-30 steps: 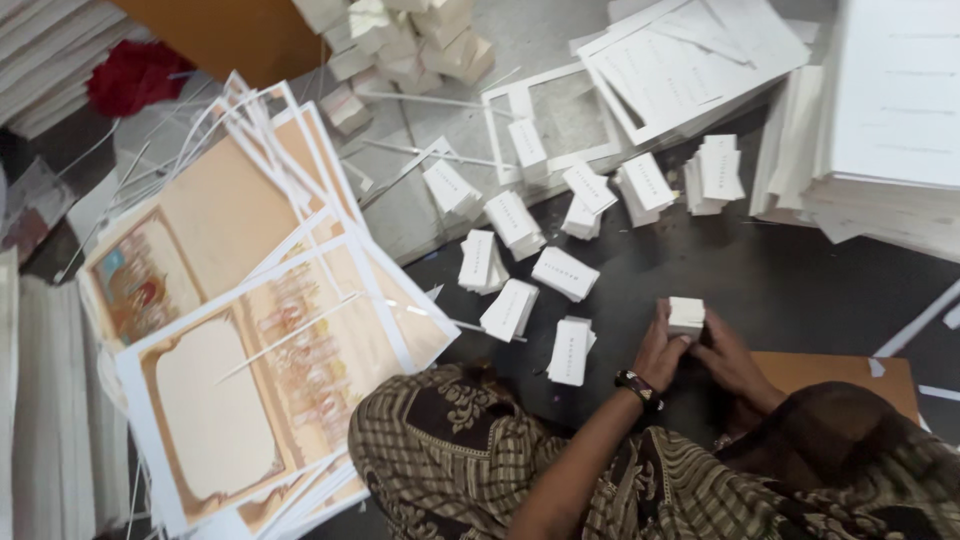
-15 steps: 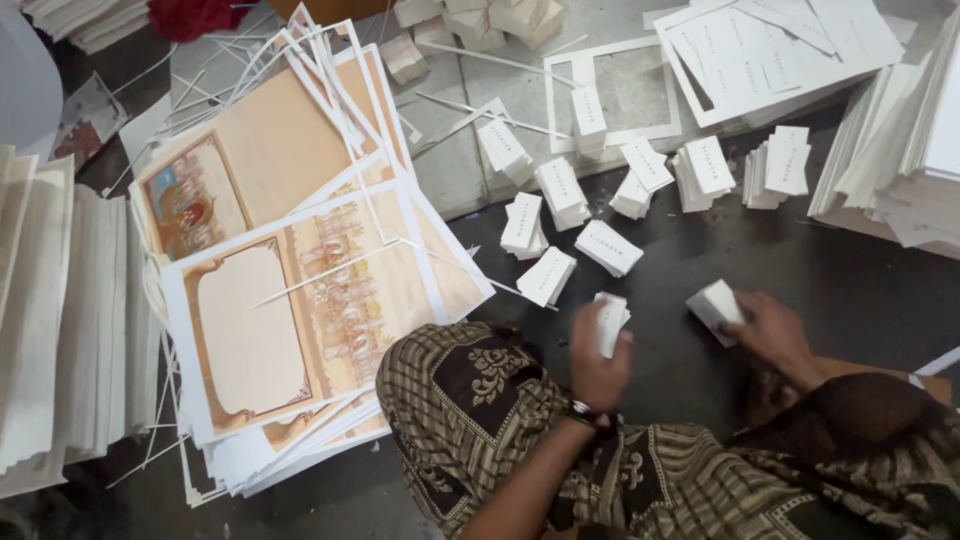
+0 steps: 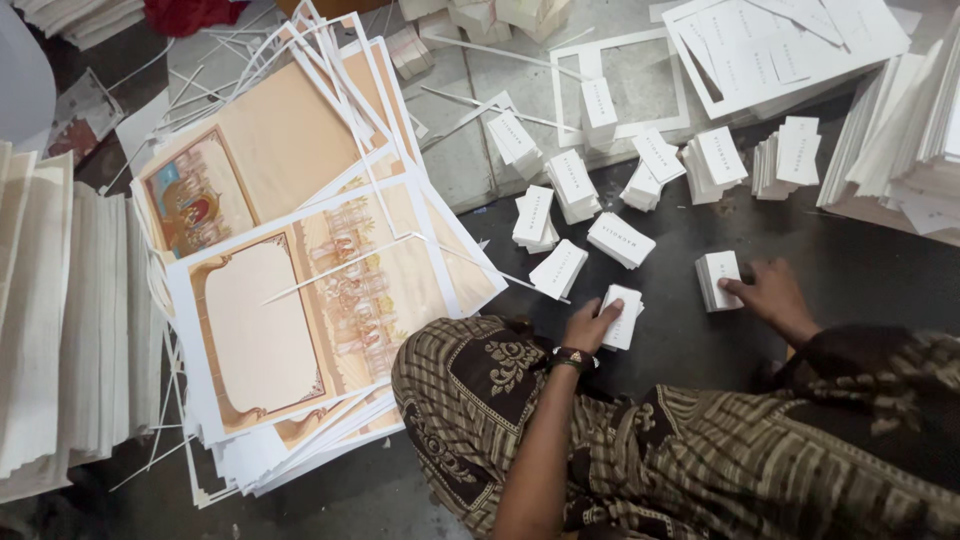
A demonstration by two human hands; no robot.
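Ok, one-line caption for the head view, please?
Seated on the floor, left hand and right hand each grip a small white card stack beside large printed sheets.

Left hand [image 3: 590, 325], right hand [image 3: 768, 293]: both closed, apart.

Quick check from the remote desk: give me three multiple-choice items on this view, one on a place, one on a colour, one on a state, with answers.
1. Where does the pile of large printed sheets lie?
A. on the person's left
B. on the person's right
C. on the lap

2. What colour are the small card stacks on the floor?
A. red
B. white
C. green

3. What is the left hand doing?
A. hanging free
B. gripping a small card stack
C. pressing the large sheets

Answers: 1 A, the sheets spread at the left of the view, beside the left knee. 2 B, every small stack shows white. 3 B, its fingers close on the stack, while the right hand touches another stack.
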